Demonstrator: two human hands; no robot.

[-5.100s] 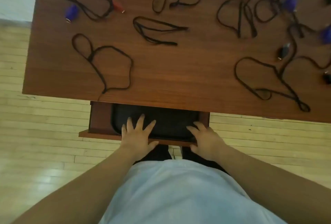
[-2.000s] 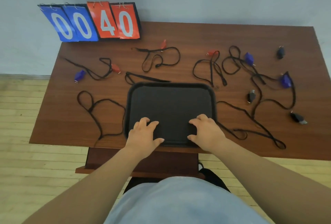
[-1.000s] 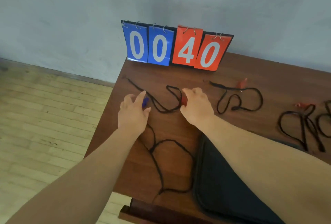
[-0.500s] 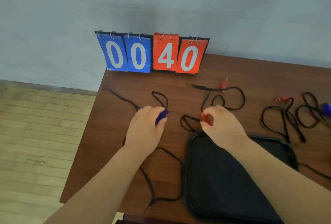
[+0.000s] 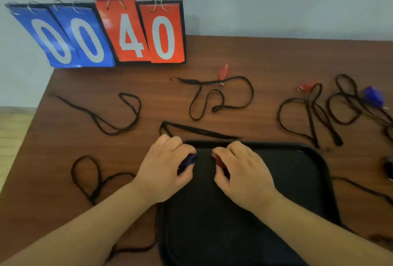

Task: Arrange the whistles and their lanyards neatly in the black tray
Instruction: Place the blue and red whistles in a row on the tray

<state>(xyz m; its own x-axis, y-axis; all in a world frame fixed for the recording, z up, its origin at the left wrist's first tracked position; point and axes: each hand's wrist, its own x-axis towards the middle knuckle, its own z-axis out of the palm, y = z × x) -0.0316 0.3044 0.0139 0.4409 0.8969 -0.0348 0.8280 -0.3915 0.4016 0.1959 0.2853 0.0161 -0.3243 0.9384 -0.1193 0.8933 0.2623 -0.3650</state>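
While both are over the far end of the black tray, the left hand curls its fingers round a blue whistle, and the right hand pinches a red whistle.

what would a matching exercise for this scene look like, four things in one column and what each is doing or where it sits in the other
Column A
1. left hand
2. right hand
3. flip scoreboard
4. black tray

Column B
a. stands at the far left corner of the table, by the wall
b. grips a red whistle
c. lies flat at the near side of the table
d. grips a blue whistle

Pairs: 1-d, 2-b, 3-a, 4-c
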